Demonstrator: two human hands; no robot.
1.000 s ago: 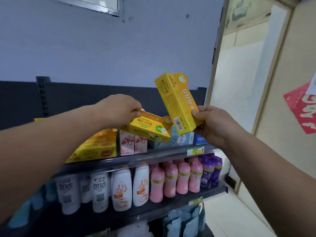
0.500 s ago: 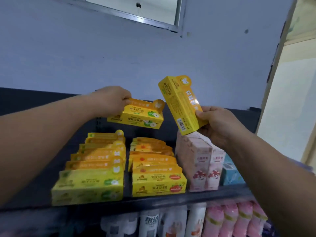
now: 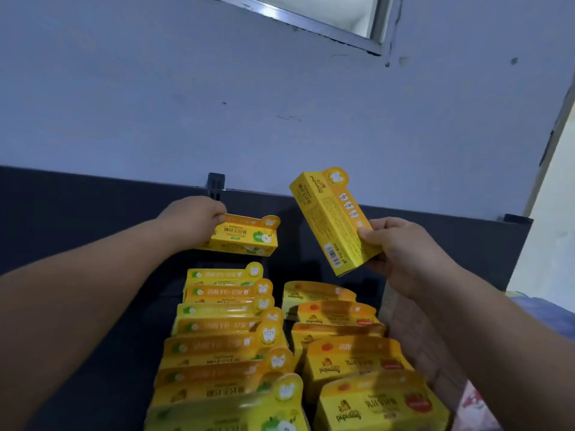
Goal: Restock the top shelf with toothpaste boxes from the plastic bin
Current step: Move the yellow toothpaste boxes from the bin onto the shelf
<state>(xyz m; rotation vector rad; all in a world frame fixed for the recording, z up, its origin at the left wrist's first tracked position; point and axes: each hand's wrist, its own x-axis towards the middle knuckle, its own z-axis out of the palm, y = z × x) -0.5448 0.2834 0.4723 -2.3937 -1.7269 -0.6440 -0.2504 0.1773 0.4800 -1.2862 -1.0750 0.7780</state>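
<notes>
Left hand (image 3: 193, 219): fingers curled round the left end of the apple box, thumb side hidden beneath it.
Apple box (image 3: 245, 236): a yellow toothpaste box held level in the air, above and beyond the far end of the left row, not touching it, close to the dark back panel (image 3: 62, 200).
Left row (image 3: 227, 331): yellow boxes with green marks, packed front to back from the near edge to mid-shelf.
Top shelf (image 3: 298, 269): a bare dark strip lies behind both rows.
Right row (image 3: 342, 337): yellow boxes with red marks, just beside the left row.
Tilted box (image 3: 333, 222): a second yellow box, far end raised, above the far end of the right row.
Right hand (image 3: 401, 250): thumb and fingers pinch the tilted box by its near lower end.
Progress: judged well along; two rows are largely filled, and both held boxes are not yet set down.
Bin: not in view, so the remaining stock cannot be told.
</notes>
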